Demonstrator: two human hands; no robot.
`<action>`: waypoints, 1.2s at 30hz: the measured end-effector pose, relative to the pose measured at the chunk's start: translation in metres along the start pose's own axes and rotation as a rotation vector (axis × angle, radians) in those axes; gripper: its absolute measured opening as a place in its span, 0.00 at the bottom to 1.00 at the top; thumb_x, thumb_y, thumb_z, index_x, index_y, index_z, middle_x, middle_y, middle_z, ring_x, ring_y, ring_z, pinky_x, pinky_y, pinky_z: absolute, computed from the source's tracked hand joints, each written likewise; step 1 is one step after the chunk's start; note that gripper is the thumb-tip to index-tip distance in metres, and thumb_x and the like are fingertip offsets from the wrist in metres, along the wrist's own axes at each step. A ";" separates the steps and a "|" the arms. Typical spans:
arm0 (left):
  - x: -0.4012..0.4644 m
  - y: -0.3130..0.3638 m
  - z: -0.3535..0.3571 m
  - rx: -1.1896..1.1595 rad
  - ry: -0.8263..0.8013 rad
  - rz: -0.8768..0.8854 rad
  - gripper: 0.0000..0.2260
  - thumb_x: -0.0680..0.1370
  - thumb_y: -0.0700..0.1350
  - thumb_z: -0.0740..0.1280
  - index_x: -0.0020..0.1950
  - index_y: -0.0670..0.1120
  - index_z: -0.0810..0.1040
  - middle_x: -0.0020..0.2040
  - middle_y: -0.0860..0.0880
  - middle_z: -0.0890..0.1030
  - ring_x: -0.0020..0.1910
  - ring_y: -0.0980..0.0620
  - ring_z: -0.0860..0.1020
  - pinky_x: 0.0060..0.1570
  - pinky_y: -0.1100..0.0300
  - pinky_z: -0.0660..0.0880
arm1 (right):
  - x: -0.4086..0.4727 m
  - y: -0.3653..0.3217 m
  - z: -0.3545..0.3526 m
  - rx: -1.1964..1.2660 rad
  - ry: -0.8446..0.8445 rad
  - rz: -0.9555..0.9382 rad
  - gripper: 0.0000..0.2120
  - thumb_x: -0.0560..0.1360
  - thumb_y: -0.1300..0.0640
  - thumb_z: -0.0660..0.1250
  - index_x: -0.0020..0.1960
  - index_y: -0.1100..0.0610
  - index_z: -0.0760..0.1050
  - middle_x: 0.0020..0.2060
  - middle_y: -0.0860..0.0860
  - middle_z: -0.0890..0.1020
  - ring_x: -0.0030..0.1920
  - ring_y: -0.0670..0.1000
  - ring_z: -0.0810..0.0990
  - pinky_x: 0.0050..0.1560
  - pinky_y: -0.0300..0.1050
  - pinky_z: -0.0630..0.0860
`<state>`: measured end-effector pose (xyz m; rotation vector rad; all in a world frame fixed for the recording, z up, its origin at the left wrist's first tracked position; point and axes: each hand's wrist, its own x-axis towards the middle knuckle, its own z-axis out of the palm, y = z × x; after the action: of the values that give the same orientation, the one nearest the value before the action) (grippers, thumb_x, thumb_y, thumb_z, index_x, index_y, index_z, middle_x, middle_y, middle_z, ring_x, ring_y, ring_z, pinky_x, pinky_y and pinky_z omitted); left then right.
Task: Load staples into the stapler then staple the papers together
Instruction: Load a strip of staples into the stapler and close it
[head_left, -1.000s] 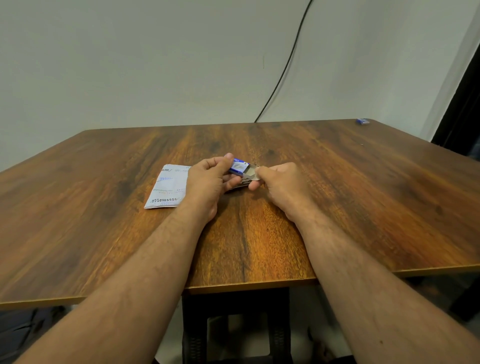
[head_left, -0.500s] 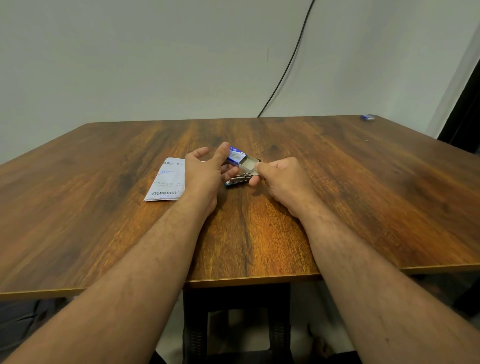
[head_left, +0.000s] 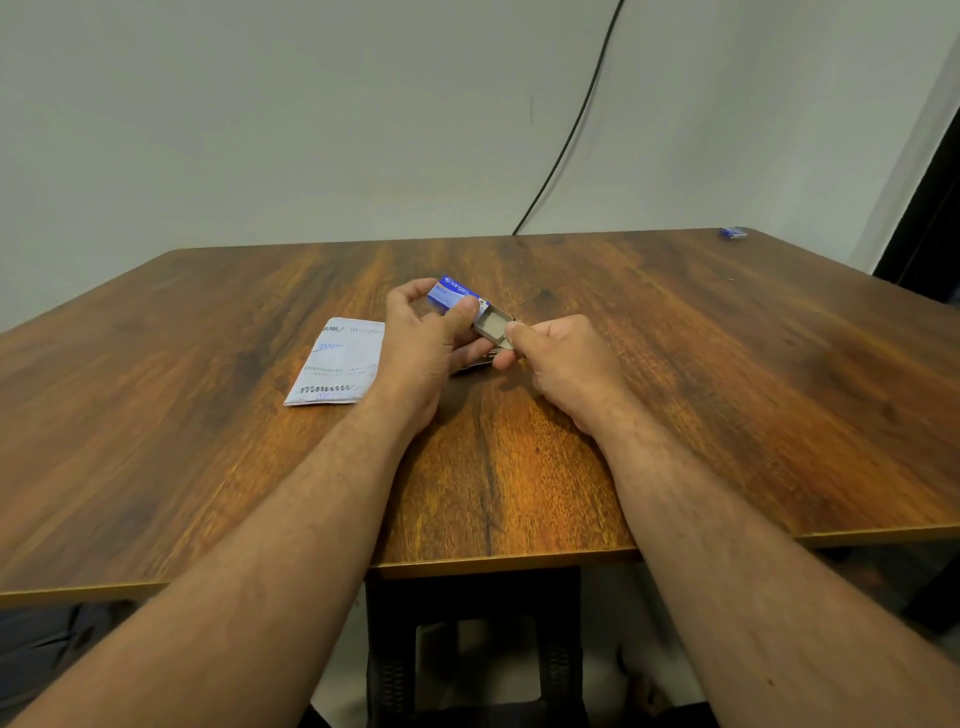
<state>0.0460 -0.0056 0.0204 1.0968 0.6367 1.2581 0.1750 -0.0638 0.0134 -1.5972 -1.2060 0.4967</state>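
Observation:
A small blue and white staple box (head_left: 456, 296) is held just above the table between the thumb and fingers of my left hand (head_left: 426, 343). Its inner tray (head_left: 493, 327) is slid out to the right, and my right hand (head_left: 558, 358) pinches the tray's end. Under my fingers a thin dark sliver of the stapler (head_left: 475, 365) shows on the table, mostly hidden. A folded stack of papers (head_left: 337, 364) with scribbled pen lines lies flat just left of my left hand.
The wooden table (head_left: 675, 415) spreads wide around my hands. A second small blue box (head_left: 733, 232) sits at the far right corner. A black cable (head_left: 571, 130) runs down the wall behind the table.
The box has risen off the table in my left hand, and its tray has slid further out to the right under my right hand's pull. The stapler is now mostly covered.

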 end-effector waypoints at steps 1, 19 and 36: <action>-0.001 0.000 0.000 0.001 0.003 0.004 0.22 0.78 0.35 0.69 0.67 0.46 0.64 0.54 0.39 0.81 0.41 0.46 0.84 0.36 0.61 0.81 | 0.000 0.000 0.000 0.002 -0.007 0.002 0.20 0.80 0.48 0.64 0.34 0.53 0.85 0.26 0.50 0.84 0.18 0.41 0.71 0.31 0.43 0.65; 0.001 -0.002 -0.001 0.008 0.013 -0.010 0.15 0.80 0.38 0.67 0.66 0.42 0.70 0.42 0.44 0.83 0.30 0.53 0.83 0.31 0.61 0.81 | -0.007 -0.004 -0.003 0.029 -0.022 -0.060 0.18 0.78 0.52 0.67 0.29 0.49 0.83 0.16 0.41 0.74 0.19 0.41 0.70 0.29 0.38 0.62; 0.001 -0.001 -0.003 0.096 -0.053 -0.105 0.15 0.82 0.39 0.64 0.69 0.42 0.72 0.51 0.43 0.83 0.33 0.53 0.83 0.30 0.62 0.79 | -0.003 0.005 0.005 0.078 0.206 -0.393 0.11 0.78 0.65 0.65 0.53 0.50 0.77 0.43 0.47 0.87 0.30 0.35 0.79 0.41 0.42 0.79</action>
<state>0.0442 -0.0032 0.0182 1.1573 0.7119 1.1138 0.1721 -0.0636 0.0065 -1.2683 -1.2834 0.1217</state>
